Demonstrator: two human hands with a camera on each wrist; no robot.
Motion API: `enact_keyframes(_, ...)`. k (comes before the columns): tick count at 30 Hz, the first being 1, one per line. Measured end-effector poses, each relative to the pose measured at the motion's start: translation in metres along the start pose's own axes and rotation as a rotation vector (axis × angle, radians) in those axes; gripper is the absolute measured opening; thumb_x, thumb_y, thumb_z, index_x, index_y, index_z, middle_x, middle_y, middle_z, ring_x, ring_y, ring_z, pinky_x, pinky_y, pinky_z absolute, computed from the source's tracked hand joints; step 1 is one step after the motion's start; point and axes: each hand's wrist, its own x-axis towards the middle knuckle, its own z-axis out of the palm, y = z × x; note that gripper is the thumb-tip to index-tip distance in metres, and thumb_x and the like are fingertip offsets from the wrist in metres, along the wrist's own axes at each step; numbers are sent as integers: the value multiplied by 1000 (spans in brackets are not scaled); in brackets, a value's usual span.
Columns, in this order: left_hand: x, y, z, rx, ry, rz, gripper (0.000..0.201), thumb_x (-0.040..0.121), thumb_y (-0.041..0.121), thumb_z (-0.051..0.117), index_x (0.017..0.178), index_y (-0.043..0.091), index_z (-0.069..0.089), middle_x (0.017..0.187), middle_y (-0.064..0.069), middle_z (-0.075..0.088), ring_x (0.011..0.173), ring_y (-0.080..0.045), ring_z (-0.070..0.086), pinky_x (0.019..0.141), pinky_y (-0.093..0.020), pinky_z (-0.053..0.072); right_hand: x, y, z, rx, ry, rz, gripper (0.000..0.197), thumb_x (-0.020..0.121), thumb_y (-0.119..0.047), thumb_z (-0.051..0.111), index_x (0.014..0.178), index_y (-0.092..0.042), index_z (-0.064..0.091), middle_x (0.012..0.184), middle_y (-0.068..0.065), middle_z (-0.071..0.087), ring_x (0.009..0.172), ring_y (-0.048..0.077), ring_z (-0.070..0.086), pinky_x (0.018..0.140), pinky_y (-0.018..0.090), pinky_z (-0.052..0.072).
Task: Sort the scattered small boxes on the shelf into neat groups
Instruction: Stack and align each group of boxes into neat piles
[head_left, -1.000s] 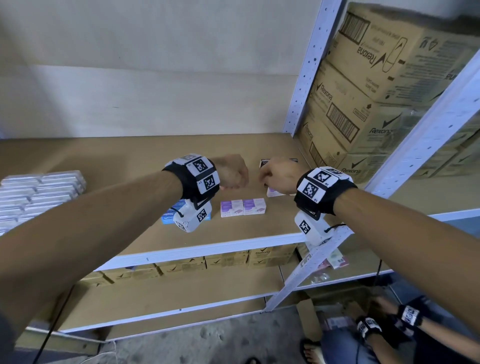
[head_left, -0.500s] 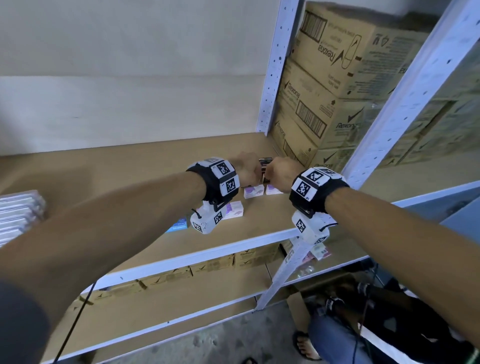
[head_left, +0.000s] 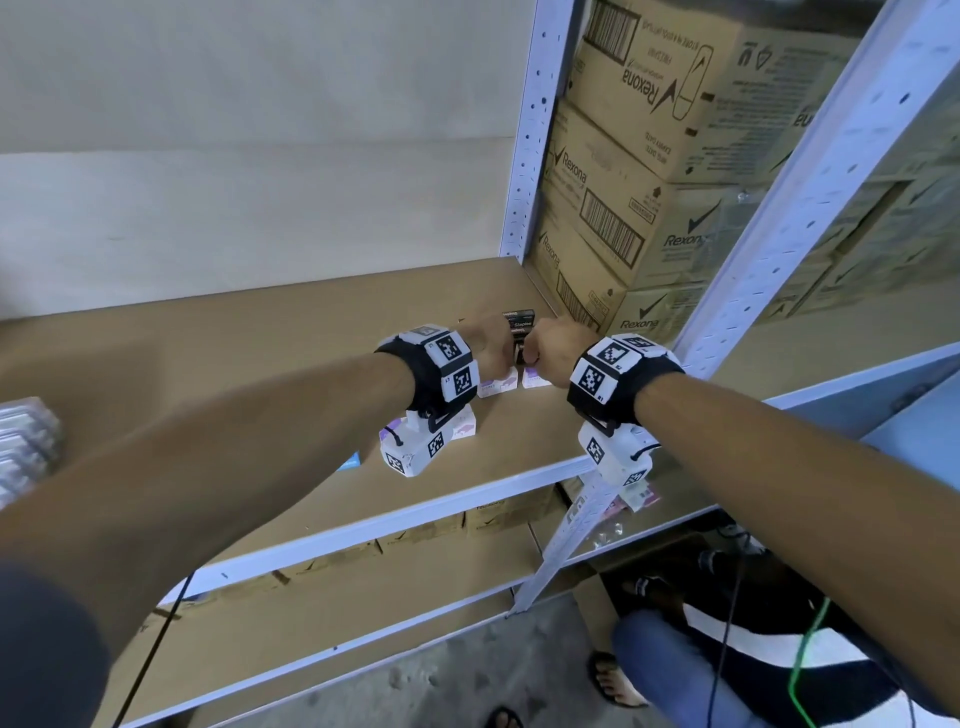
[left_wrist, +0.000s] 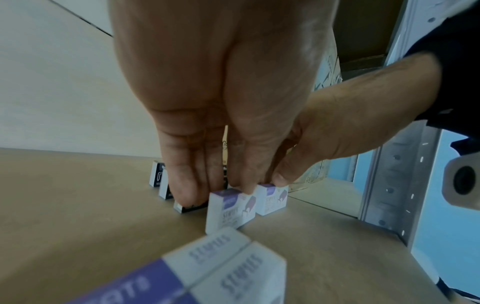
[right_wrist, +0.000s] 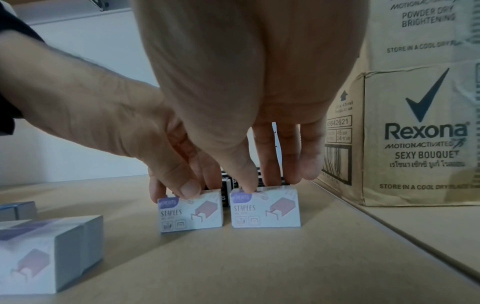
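Both your hands are down at the far right end of the shelf (head_left: 291, 332), roughly 1 o'clock from centre in the head view. Your left hand (head_left: 488, 349) pinches the top of the left white staples box (right_wrist: 191, 210), thumb on the near top edge, fingers behind. Your right hand (head_left: 553, 349) pinches the right white staples box (right_wrist: 265, 207) the same way. Both boxes stand upright on the board, side by side with a narrow gap, printed faces toward you.

Directly behind them, at 12 o'clock from the pair, sit the black staples boxes (head_left: 518, 325), several in a row; the left wrist view shows them as white-ended black boxes (left_wrist: 166, 185) running back from your fingers. Exact count, can't tell.

At 7 o'clock from the pair, under your left wrist, are two more white staples boxes packed together (right_wrist: 49, 253), touching each other. A blue box (head_left: 349, 461) lies just past them toward 8 o'clock, mostly hidden by your forearm.

Rexona cartons (head_left: 618, 171) are stacked at 2 o'clock beyond the shelf post (head_left: 530, 130). A stack of silvery packs (head_left: 26, 447) sits at 9 o'clock, well apart from the rest.
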Motion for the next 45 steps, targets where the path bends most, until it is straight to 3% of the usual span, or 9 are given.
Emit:
enact_keyframes(2, 3, -1, 0, 19, -8, 5, 37, 93, 15, 57, 63, 28, 37, 77, 6, 47, 86, -13, 46, 56, -16, 35, 2, 1, 0, 32, -3, 17, 25, 92, -10, 55, 112, -5, 69, 115, 16, 64, 102, 32, 61, 80, 30, 48)
enact_keyframes(5, -1, 5, -1, 42, -41, -13, 12, 91, 13, 57, 80, 16, 61, 92, -3, 61, 85, -16, 50, 70, -22, 40, 3, -1, 0, 71, -14, 51, 25, 92, -11, 54, 111, -5, 69, 111, 16, 65, 98, 32, 62, 75, 30, 47)
enact_keyframes(11, -6, 6, 1, 42, -29, -13, 25, 90, 13, 58, 112, 5, 68, 108, -9, 66, 88, -16, 54, 75, -24, 40, 2, 2, 1, 83, -48, 28, 28, 93, -8, 49, 111, -7, 70, 111, 15, 65, 94, 32, 62, 75, 31, 47)
enact_keyframes(21, -17, -1, -13, 16, -86, -19, 24, 88, 6, 58, 109, 2, 70, 108, -9, 69, 84, -17, 56, 67, -25, 45, -6, 0, 2, 4, -30, -51, 40, 92, -1, 46, 123, -16, 66, 125, 14, 58, 114, 31, 54, 84, 27, 42)
enact_keyframes(26, -31, -16, -29, 3, -59, -35, 24, 85, 9, 64, 106, 4, 71, 106, -9, 71, 95, -24, 67, 81, -32, 54, -4, -22, -12, -22, -17, -139, 34, 95, -4, 46, 121, -13, 67, 124, 11, 61, 111, 29, 58, 79, 25, 42)
enact_keyframes(31, -52, -40, -39, -36, -87, -103, 19, 85, 7, 64, 101, -1, 71, 98, -15, 72, 72, -24, 64, 74, -37, 57, -3, -53, -14, -72, 3, -300, 31, 95, -6, 45, 116, -9, 68, 115, 13, 65, 104, 29, 60, 75, 27, 43)
enact_keyframes(37, -73, -69, -39, -105, -179, -147, 17, 85, 5, 64, 100, 0, 71, 102, -18, 70, 75, -25, 65, 71, -35, 58, 1, -80, -13, -59, -77, -360, 29, 93, -4, 45, 112, -6, 67, 110, 12, 67, 100, 29, 62, 85, 37, 52)
enact_keyframes(40, -81, -77, -34, -162, -188, -166, 13, 84, 4, 66, 96, 4, 72, 89, -13, 69, 64, -18, 63, 53, -24, 55, 0, -88, -9, -30, -101, -389, 30, 91, -2, 44, 109, -5, 69, 108, 12, 69, 98, 29, 63, 87, 38, 53)
enact_keyframes(45, -87, -83, -27, -179, -195, -157, 13, 84, 3, 65, 95, 5, 71, 77, -5, 62, 51, -10, 53, 51, -22, 47, -2, -94, 2, -32, -109, -397, 32, 91, -3, 46, 113, -10, 68, 109, 8, 69, 98, 26, 64, 71, 25, 44)
